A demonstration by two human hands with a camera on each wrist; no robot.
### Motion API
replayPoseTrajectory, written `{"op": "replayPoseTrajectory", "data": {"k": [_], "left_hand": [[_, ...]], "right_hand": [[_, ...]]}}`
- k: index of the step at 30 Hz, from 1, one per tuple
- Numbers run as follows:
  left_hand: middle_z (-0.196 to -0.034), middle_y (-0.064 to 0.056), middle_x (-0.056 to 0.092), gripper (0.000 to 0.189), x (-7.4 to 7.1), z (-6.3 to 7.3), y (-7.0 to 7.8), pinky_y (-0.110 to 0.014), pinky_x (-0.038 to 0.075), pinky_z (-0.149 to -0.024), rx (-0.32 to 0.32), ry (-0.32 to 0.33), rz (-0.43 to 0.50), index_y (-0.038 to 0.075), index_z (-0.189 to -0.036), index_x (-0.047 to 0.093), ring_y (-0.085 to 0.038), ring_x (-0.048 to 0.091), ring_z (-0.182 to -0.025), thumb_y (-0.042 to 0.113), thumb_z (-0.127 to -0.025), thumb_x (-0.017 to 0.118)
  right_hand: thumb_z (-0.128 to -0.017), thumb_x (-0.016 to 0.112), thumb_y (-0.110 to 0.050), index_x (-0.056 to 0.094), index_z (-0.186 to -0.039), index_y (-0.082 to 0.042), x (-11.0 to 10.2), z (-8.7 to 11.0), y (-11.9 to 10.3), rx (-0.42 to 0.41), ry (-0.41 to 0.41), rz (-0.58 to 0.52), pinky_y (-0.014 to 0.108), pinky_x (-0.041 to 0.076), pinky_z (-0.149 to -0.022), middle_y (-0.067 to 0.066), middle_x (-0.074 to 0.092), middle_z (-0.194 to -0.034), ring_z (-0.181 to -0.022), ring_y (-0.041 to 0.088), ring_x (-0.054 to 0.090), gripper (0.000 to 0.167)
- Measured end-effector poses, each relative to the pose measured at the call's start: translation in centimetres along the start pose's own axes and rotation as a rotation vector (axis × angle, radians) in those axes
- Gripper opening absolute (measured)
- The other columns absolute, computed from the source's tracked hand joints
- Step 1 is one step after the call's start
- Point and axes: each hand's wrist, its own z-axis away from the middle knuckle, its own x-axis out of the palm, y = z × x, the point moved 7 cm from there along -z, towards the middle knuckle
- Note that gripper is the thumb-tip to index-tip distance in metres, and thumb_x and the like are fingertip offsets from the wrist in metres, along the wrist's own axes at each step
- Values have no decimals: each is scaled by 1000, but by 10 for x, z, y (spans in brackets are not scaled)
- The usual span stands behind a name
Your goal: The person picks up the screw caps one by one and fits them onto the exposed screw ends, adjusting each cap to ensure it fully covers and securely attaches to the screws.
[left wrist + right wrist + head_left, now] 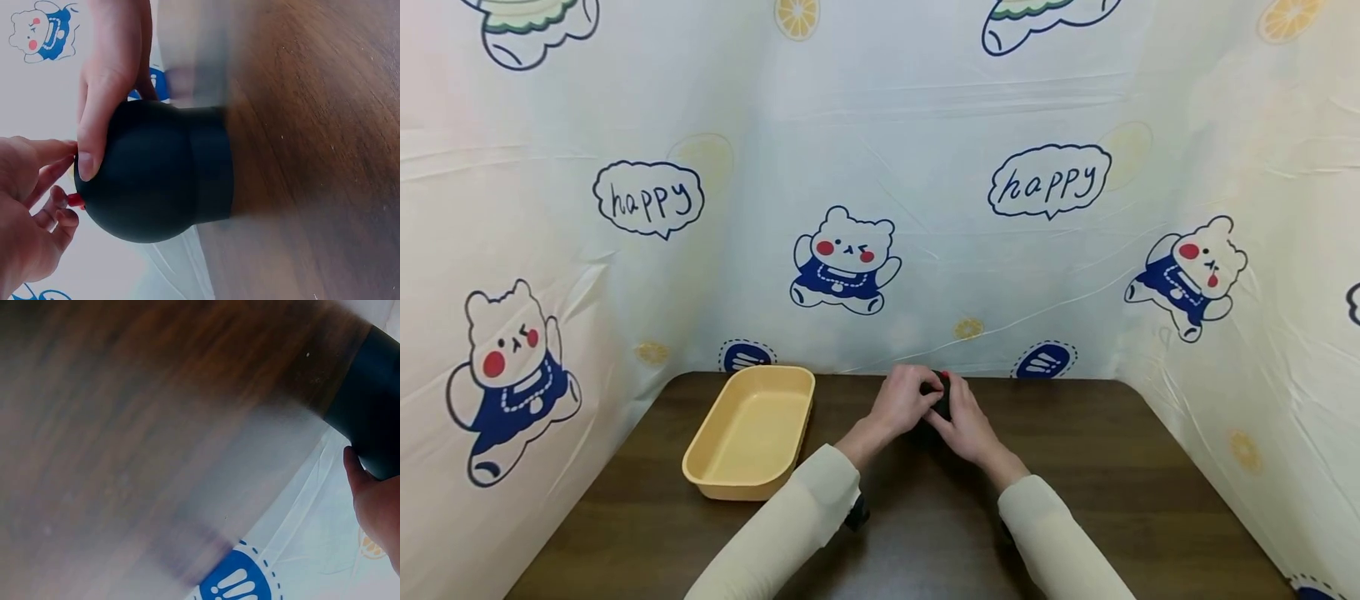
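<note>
A black object with a rounded dome top and a straight-sided base stands near the table's far edge, between both hands. A small red piece sticks out of its top. My right hand grips the dome, thumb along the near side; in the left wrist view that thumb lies across it. At the top, my left hand has bent fingers beside the red piece; whether they pinch it is not clear. In the right wrist view, only part of the black object and of the right hand appears.
A yellow rectangular tray stands to the left of the hands on the dark wooden table. A patterned curtain with bears and lettering hangs behind the table and along both sides.
</note>
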Motion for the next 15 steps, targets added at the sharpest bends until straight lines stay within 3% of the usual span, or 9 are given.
{"op": "replayPoseTrajectory", "data": {"k": [6, 10, 12, 15], "left_hand": [[-110, 3, 70, 15, -5, 3, -6, -37, 56, -93, -17, 16, 17, 16, -103, 78, -17, 66, -103, 22, -89, 82], [-115, 1, 66, 30, -17, 16, -17, -38, 56, -89, -49, 71, 66, 15, -115, 74, -21, 63, -99, 27, -89, 82], [-116, 1, 67, 32, -26, 25, -24, -38, 55, -89, -46, 110, 26, 16, -118, 73, -20, 62, -100, 29, -89, 81], [-123, -1, 66, 40, -37, 40, -40, -42, 50, -98, -61, 98, -109, 17, -124, 71, -21, 58, -111, 35, -90, 80]], "right_hand": [[-101, 59, -51, 14, -161, -5, 0, -4, 1, 11, -31, 5, 58, 42, -108, 21, 27, -160, -143, 38, 38, 87], [-100, 54, -61, 7, -163, -5, -3, 5, 5, 61, -75, 31, 59, 41, -109, 23, 18, -164, -143, 42, 37, 96], [-100, 52, -62, 7, -163, -2, -9, 12, 9, 75, -92, 72, 62, 36, -112, 25, 12, -166, -146, 47, 33, 98], [-103, 48, -60, 7, -163, 0, -25, 23, 14, 66, -113, 137, 63, 26, -117, 27, 4, -168, -150, 50, 21, 93]]}}
